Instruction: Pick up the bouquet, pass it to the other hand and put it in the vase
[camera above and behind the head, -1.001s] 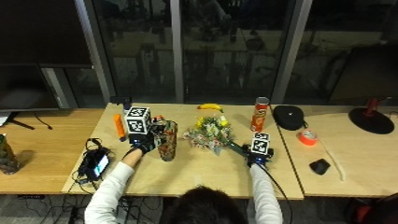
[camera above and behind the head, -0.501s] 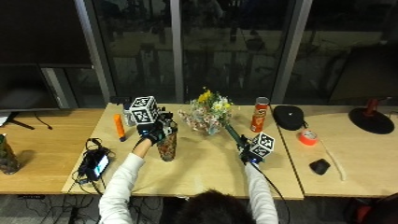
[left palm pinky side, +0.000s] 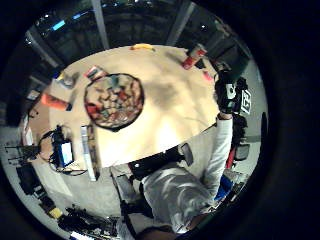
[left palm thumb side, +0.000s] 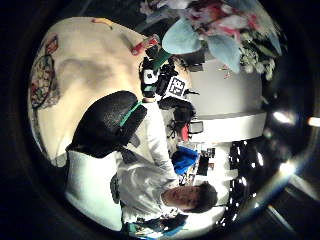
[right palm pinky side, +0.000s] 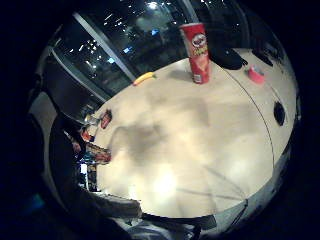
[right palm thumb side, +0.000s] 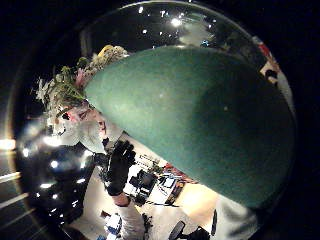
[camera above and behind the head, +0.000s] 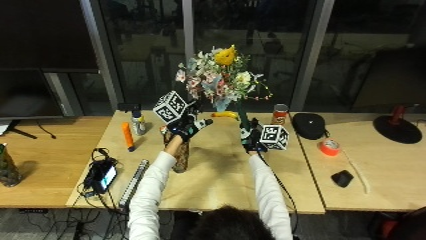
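Bouquet (camera above and behind the head: 218, 76) now upright, raised in right hand (camera above and behind the head: 249, 136); left hand (camera above and behind the head: 188, 125) fingers spread

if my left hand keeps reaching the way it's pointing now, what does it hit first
Most likely the bouquet: the left hand is open, fingers aimed toward the green stem that the right hand holds up. Depth is unclear, so it could pass just in front.

One bouquet (camera above and behind the head: 219, 75), one vase (camera above and behind the head: 180, 155), two gloved hands, the left hand (camera above and behind the head: 188, 126) and the right hand (camera above and behind the head: 251, 138), one red crisp can (camera above and behind the head: 279, 114), one banana (camera above and behind the head: 225, 114), one orange marker (camera above and behind the head: 126, 136), one tape roll (camera above and behind the head: 328, 147) and one power strip (camera above and behind the head: 134, 175) show.
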